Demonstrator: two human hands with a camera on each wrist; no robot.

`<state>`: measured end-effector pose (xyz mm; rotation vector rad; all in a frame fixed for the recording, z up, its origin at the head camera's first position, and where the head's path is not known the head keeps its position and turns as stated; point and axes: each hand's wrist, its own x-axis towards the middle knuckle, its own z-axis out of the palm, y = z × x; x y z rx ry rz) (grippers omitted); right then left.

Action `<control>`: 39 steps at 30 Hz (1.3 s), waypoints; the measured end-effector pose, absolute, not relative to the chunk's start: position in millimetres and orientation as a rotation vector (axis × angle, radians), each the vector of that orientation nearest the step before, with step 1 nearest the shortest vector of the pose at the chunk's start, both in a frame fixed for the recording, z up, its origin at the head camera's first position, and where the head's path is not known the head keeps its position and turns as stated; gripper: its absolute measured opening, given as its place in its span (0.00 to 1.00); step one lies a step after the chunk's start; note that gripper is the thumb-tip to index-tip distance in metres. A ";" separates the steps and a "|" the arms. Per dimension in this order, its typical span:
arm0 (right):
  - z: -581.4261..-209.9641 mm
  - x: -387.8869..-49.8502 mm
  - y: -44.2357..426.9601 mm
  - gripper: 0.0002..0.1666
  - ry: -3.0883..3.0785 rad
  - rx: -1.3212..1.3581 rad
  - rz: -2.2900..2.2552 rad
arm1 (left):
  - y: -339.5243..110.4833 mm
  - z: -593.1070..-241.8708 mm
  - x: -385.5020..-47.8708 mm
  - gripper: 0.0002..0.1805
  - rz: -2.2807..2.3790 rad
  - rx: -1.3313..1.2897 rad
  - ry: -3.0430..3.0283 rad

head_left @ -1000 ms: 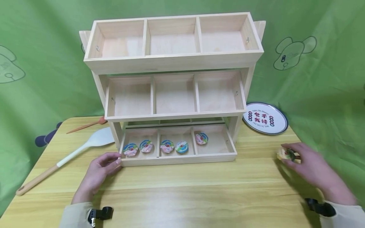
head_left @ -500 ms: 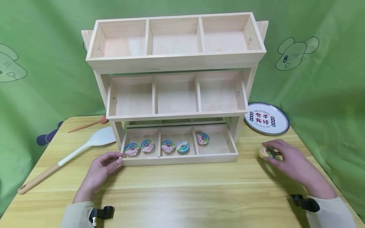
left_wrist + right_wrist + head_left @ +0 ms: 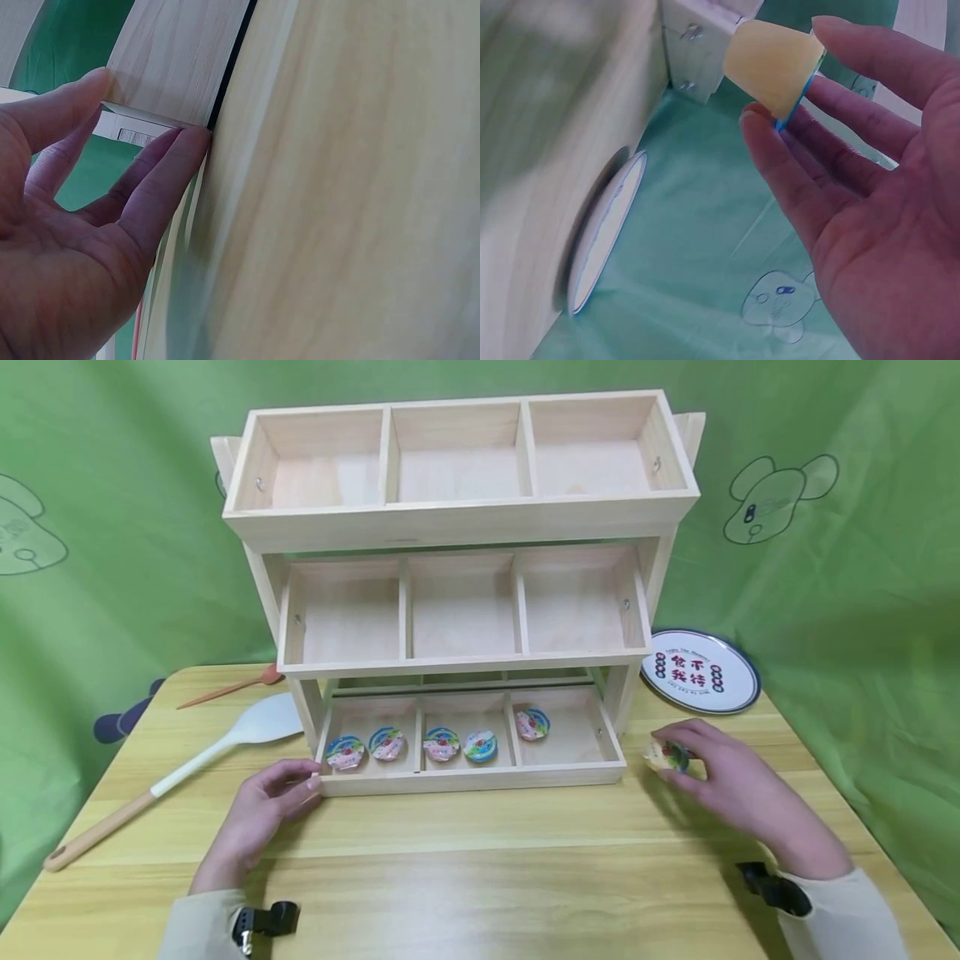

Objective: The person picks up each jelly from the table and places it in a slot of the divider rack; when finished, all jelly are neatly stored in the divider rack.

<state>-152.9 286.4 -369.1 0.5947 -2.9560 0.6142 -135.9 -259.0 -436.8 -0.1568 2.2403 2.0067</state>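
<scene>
My right hand [image 3: 731,785] pinches a small jelly cup [image 3: 769,64] with yellowish contents between thumb and fingertips. It is in the air above the table, just right of the wooden three-tier rack [image 3: 461,531]. My left hand [image 3: 262,814] holds the left front corner of the rack's bottom tray [image 3: 472,781], thumb and fingertips on either side of the board's end [image 3: 172,60]. Inside that tray lie two pink-and-blue jelly cups [image 3: 387,743] in the left compartment, two jelly cups [image 3: 441,745] in the middle and one jelly cup [image 3: 532,724] in the right, toward its left side.
Behind my right hand lies a white plate [image 3: 701,693] with a blue rim and red characters. Left of the rack are a white spatula [image 3: 225,743] with a wooden handle and a small reddish spoon [image 3: 232,687]. A green cloth [image 3: 862,568] hangs behind the table.
My right hand has moved left with the jelly cup, from the table's right edge to close beside the bottom tray. My left hand has stayed at the tray's corner.
</scene>
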 end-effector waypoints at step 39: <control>-368.7 -194.7 230.7 0.26 -2.993 0.791 0.718 | -259.8 -435.8 -137.1 0.21 2.074 -0.157 2.190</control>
